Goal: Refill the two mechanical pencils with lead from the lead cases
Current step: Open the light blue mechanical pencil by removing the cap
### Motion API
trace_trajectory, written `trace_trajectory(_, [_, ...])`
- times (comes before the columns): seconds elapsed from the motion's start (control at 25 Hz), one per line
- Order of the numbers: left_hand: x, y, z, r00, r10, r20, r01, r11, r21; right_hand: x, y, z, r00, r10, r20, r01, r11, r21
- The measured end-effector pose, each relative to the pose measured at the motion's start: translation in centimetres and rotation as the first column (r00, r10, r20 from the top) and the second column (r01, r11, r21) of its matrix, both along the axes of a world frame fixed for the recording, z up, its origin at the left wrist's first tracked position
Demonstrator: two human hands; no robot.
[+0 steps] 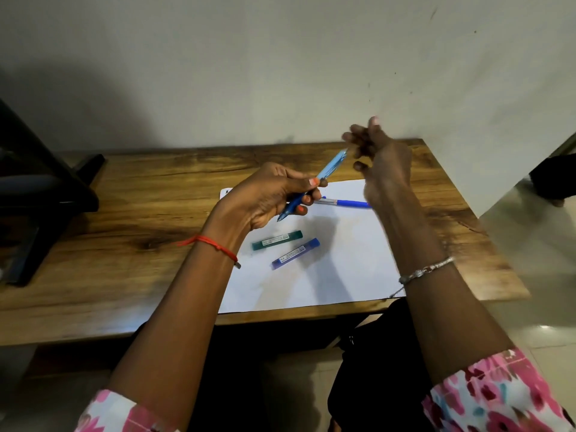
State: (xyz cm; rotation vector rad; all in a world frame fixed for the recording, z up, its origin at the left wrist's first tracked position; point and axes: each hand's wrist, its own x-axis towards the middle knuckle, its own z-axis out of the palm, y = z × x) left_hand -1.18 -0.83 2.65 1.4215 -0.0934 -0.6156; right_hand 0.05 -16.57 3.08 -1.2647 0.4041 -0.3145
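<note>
— Above the white paper sheet (pixel 343 275), what are the hands doing?

— I see the left hand (pixel 265 194) curled round a light-blue plastic mechanical pencil (pixel 330 165) at its dark-blue grip, tip pointing down-left, top end slanting up. The right hand (pixel 383 160) is raised just beside that top end, blurred, fingers loosely bent; I cannot tell whether it pinches anything.

— And the rest?

— A darker blue mechanical pencil (pixel 346 202) lies on the sheet behind both hands, partly hidden by the right wrist. A green rectangular lead case (pixel 277 240) and a purple lead case (pixel 295 254) lie close together on the sheet, nearer me than the left hand, on the wooden table (pixel 140 213).
</note>
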Motion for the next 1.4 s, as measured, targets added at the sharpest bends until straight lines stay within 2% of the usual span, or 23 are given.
trace_trajectory(0.08, [0.0, 0.7, -0.2, 0.999, 0.044, -0.011, -0.045, 0.999, -0.020, 0.3, -2.3, 0.4, 0.998, -0.070, 0.007, 0.070, 0.997, 0.028])
trace_trajectory(0.12, [0.1, 1.0, -0.2, 0.998, 0.065, -0.013, -0.066, 0.997, -0.034, 0.2, -3.1, 0.5, 0.999, -0.052, -0.007, 0.052, 0.998, 0.037])
trace_trajectory(0.2, [0.3, 1.1, -0.1, 0.997, 0.082, 0.003, -0.082, 0.996, -0.031, -0.1, -3.4, 0.1, 0.993, 0.099, -0.059, -0.094, 0.992, 0.089])
trace_trajectory(0.32, [0.3, 0.7, 0.0, 0.997, 0.068, 0.029, -0.069, 0.997, 0.021, 0.0, -1.9, -0.3, 0.936, 0.335, -0.104, -0.310, 0.928, 0.205])
trace_trajectory(0.48, [0.1, 0.8, -0.2, 0.999, 0.044, 0.032, -0.047, 0.995, 0.083, 0.1, -1.2, -0.1, 0.893, 0.444, -0.067, -0.429, 0.887, 0.169])
trace_trajectory(0.72, [0.2, 0.7, -0.1, 1.000, 0.024, 0.021, -0.025, 0.996, 0.089, 0.3, -1.3, -0.6, 0.928, 0.361, -0.095, -0.357, 0.933, 0.054])
trace_trajectory(0.8, [0.2, 0.6, 0.0, 1.000, 0.003, 0.008, -0.003, 0.996, 0.092, 0.4, -1.3, -0.7, 0.942, 0.323, -0.093, -0.318, 0.946, 0.060])
trace_trajectory(0.92, [0.0, 1.2, 0.1, 1.000, -0.026, 0.010, 0.024, 0.984, 0.177, 0.9, -3.0, -0.7, 0.987, 0.147, -0.070, -0.138, 0.984, 0.113])
trace_trajectory(1.0, [0.1, 1.7, 0.0, 1.000, -0.014, 0.014, 0.011, 0.979, 0.204, 0.7, -4.1, -0.9, 0.988, 0.111, -0.107, -0.113, 0.993, -0.021])
trace_trajectory(1.04, [0.3, 1.8, 0.0, 0.999, -0.014, 0.029, 0.007, 0.973, 0.231, 0.4, -4.2, -1.1, 0.970, 0.166, -0.176, -0.192, 0.970, -0.148])
trace_trajectory(1.08, [0.4, 1.8, -0.1, 0.999, -0.019, 0.050, 0.005, 0.963, 0.269, 0.1, -4.0, -1.5, 0.924, 0.242, -0.296, -0.330, 0.897, -0.296])
trace_trajectory(1.12, [0.5, 1.8, -0.2, 0.997, -0.025, 0.071, 0.002, 0.951, 0.309, -0.3, -3.5, -1.6, 0.850, 0.299, -0.433, -0.481, 0.776, -0.408])
trace_trajectory(1.2, [0.6, 1.7, -0.4, 0.994, -0.021, 0.104, -0.018, 0.932, 0.362, -0.6, -2.6, -1.7, 0.722, 0.319, -0.614, -0.668, 0.555, -0.496])
trace_trajectory(1.28, [0.7, 1.7, -0.6, 0.992, -0.011, 0.127, -0.041, 0.919, 0.393, -0.8, -2.1, -1.7, 0.684, 0.294, -0.667, -0.718, 0.429, -0.547])
trace_trajectory(1.4, [0.8, 1.8, -0.8, 0.987, -0.054, 0.152, -0.029, 0.868, 0.495, -1.0, -1.4, -2.0, 0.681, 0.254, -0.686, -0.731, 0.281, -0.622])
